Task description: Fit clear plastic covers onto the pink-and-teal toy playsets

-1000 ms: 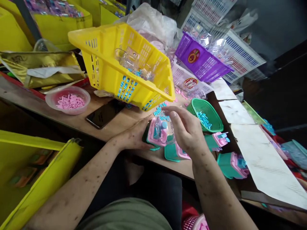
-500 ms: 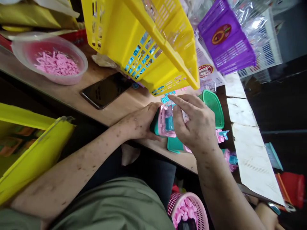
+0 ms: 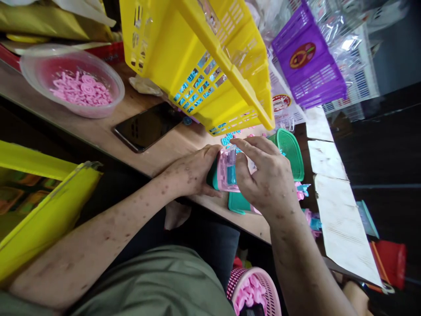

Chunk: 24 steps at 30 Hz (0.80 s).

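Note:
My left hand (image 3: 197, 169) is closed around the left side of a small box-shaped plastic toy (image 3: 231, 174), green on its side with a pink frame. A blue block and a clear, shiny part show in the toy's face. From the right, my right hand (image 3: 268, 175) grips the same toy. Its index finger reaches over the far edge and its thumb lies against the face; the other fingers are mostly hidden. Beside the toy lies a green piece (image 3: 239, 202). Small blue ring-like pieces (image 3: 226, 140) are just beyond my fingertips.
A yellow basket (image 3: 164, 48) overhangs the work spot. To the left are a phone (image 3: 148, 127) and a bowl (image 3: 108, 94) of pink parts. A green basket (image 3: 292, 153) and purple basket (image 3: 311, 66) stand right. Below is a pink basket (image 3: 272, 289). Another person's wrist (image 3: 357, 296) shows lower right.
The view has shifted slightly, so the surroundings sit a little differently. Both hands keep about the same hold on the toy.

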### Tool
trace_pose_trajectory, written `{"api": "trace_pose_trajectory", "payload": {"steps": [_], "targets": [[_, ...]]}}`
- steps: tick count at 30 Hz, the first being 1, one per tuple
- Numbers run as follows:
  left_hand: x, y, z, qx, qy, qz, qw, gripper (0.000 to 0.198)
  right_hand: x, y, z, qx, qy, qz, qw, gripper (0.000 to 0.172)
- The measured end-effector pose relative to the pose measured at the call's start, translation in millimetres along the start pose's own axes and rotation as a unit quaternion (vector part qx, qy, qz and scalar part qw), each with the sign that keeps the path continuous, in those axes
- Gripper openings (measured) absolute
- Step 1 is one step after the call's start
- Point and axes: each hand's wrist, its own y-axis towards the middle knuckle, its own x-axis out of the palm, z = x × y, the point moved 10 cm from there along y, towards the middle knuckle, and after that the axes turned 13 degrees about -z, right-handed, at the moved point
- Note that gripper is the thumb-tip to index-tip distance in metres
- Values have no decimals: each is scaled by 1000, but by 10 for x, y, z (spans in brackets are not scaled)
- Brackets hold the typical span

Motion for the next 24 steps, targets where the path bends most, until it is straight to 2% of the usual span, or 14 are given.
{"api": "trace_pose_trajectory", "payload": {"steps": [7,13,16,21,24], "targets": [[13,10,6,-23,24,-8,999,108,28,34,-35,4,-2,-22,1000,38],[26,27,-8,-8,11,-12,1000,108,70,99,-10,6,8,-40,999,38],[13,36,-14,-29,20,-18,999,112,98,67,27,8,19,-43,999,38],[-20,25,18,-59,8,-41,997,112,247,-76,168,37,73,-48,996,44],[-48,21,61,-65,43,-48,996,109,379,-75,166,74,71,-78,992,50]]}}
